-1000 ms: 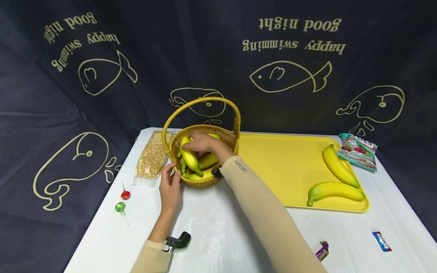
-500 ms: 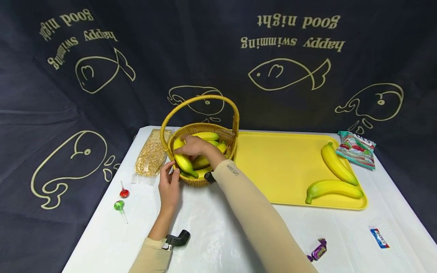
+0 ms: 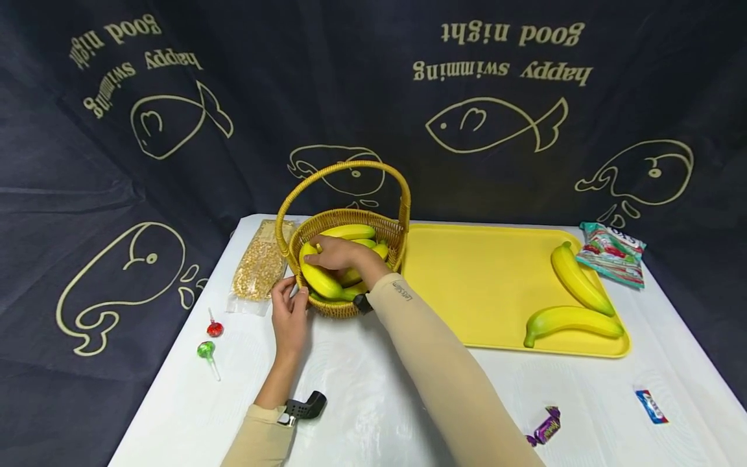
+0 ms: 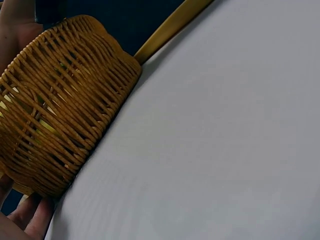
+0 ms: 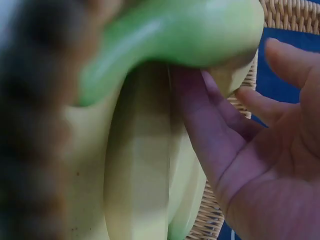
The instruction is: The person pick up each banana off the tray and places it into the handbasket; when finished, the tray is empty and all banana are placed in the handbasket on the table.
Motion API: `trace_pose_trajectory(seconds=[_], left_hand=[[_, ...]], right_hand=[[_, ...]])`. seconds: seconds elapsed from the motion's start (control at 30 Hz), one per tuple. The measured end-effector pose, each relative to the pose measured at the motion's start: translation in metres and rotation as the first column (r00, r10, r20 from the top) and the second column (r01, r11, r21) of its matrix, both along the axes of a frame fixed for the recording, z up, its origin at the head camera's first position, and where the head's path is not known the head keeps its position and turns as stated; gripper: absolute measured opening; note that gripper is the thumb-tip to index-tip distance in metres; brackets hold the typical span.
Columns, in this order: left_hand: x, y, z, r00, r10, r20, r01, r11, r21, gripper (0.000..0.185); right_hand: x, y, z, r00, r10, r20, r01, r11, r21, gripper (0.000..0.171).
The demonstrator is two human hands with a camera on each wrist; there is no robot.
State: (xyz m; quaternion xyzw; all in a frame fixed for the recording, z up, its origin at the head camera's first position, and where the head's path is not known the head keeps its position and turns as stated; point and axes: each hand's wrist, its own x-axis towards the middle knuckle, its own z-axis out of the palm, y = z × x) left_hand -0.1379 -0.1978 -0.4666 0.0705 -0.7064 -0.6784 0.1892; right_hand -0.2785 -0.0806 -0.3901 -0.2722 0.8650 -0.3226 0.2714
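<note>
A wicker basket with an arched handle holds several bananas. My right hand reaches in and holds a banana along the left inner wall. In the right wrist view, fingers of this hand pass behind the banana's green end, so their tips are hidden. More bananas lie beneath it. My left hand touches the basket's outer left side with relaxed fingers. The left wrist view shows its fingertips against the woven wall.
A yellow tray right of the basket carries two bananas at its right end. A bag of corn kernels, two lollipops, a teal snack bag, a purple-wrapped sweet and a blue packet lie about the white table.
My right hand has lowered the banana against the basket's left wall and turned it so its green stem points right. The left hand stays at the basket's side.
</note>
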Motion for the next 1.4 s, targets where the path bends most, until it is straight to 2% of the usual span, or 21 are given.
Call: trace_pose_trajectory(seconds=[0.13,0.3,0.53,0.77,1.0,1.2,1.3,1.4], left_hand=[[-0.001,0.001,0.001,1.0,0.004,0.001,-0.004,1.0,-0.006,0.043],[-0.001,0.002,0.0,1.0,0.024,0.005,-0.024,0.999,-0.027,0.04],[-0.015,-0.004,-0.032,0.997,0.071,0.001,-0.071,0.997,-0.024,0.037],[-0.015,-0.005,-0.032,0.996,0.088,0.023,-0.087,0.995,-0.049,0.039],[-0.014,-0.006,-0.032,0.996,0.09,0.02,-0.089,0.995,-0.048,0.038],[-0.014,-0.007,-0.031,0.996,0.09,0.021,-0.088,0.995,-0.055,0.038],[-0.014,-0.007,-0.031,0.995,0.1,0.025,-0.099,0.993,-0.059,0.038],[-0.013,-0.006,-0.029,0.996,0.081,0.039,-0.08,0.996,-0.038,0.039]], right_hand=[[-0.001,0.002,-0.002,1.0,-0.013,0.018,0.013,1.0,-0.008,0.068],[0.001,0.003,-0.002,1.0,-0.018,-0.024,0.018,1.0,-0.004,0.076],[0.001,0.01,-0.001,0.997,-0.025,-0.071,0.028,0.999,0.043,0.071],[-0.009,0.033,0.005,0.999,-0.048,-0.002,0.048,0.997,-0.059,0.065],[-0.012,0.074,0.015,0.991,-0.001,-0.131,-0.007,0.998,-0.064,0.054],[-0.004,0.125,0.023,0.981,0.007,-0.193,-0.024,0.996,-0.087,0.045],[0.001,0.152,0.026,0.97,-0.006,-0.244,-0.012,0.997,-0.072,0.043],[0.009,0.185,0.026,0.955,-0.022,-0.295,0.006,0.998,-0.055,0.041]])
